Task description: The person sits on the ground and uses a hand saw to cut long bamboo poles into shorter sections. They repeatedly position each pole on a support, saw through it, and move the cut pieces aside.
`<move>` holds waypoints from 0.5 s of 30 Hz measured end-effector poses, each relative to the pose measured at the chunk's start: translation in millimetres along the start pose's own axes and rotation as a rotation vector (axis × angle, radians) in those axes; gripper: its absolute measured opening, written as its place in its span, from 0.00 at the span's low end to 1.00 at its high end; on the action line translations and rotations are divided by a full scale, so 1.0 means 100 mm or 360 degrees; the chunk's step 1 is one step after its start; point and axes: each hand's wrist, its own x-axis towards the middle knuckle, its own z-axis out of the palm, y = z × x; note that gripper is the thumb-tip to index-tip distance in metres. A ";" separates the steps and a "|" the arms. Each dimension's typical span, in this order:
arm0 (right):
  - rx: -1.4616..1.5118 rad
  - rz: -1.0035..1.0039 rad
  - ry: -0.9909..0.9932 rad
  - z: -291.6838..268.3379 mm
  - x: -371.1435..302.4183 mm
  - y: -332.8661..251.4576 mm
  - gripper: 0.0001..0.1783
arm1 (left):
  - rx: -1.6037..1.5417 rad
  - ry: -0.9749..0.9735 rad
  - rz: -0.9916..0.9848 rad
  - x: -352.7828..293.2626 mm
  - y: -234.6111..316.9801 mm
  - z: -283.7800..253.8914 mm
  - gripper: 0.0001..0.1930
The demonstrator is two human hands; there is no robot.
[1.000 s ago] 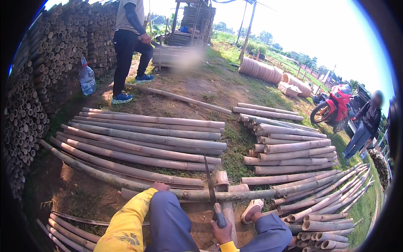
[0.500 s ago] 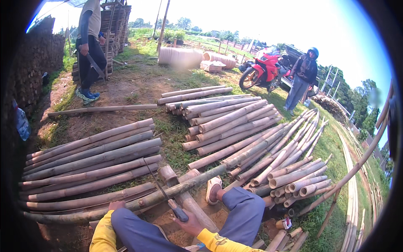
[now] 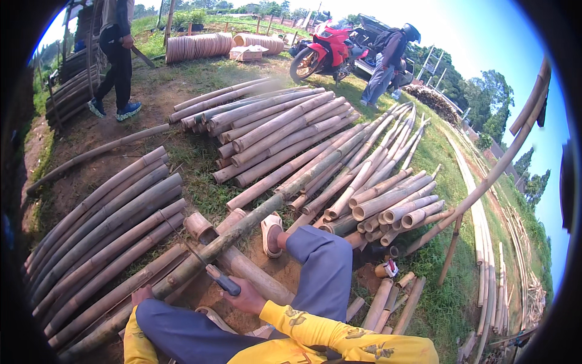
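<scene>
My right hand point(image 3: 247, 297) is gripping the saw point(image 3: 220, 279), its blade crossing the bamboo pole point(image 3: 248, 219) running from near left to far right; my left hand point(image 3: 143, 294) is touching that pole, its grip unclear.

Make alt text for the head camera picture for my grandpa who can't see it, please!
A person's right hand grips a dark-handled metal saw over a long, round, greenish-brown bamboo pole; the left hand is at the same pole. Brownish, tube-shaped bamboo poles lie in piles on the grassy ground, with a red motorcycle behind.
</scene>
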 end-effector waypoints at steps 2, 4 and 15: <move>0.0036 -0.0034 -0.0004 0.05 0.02 -0.04 0.13 | 0.0003 -0.0006 -0.0082 0.07 -0.17 0.11 0.28; 0.0070 -0.0038 -0.0009 0.09 0.05 -0.03 0.13 | -0.0002 -0.0007 -0.0144 0.13 -0.29 0.17 0.30; 0.0041 -0.0024 -0.0017 0.02 0.05 -0.01 0.13 | -0.0054 0.0019 -0.0075 -0.14 0.02 -0.20 0.33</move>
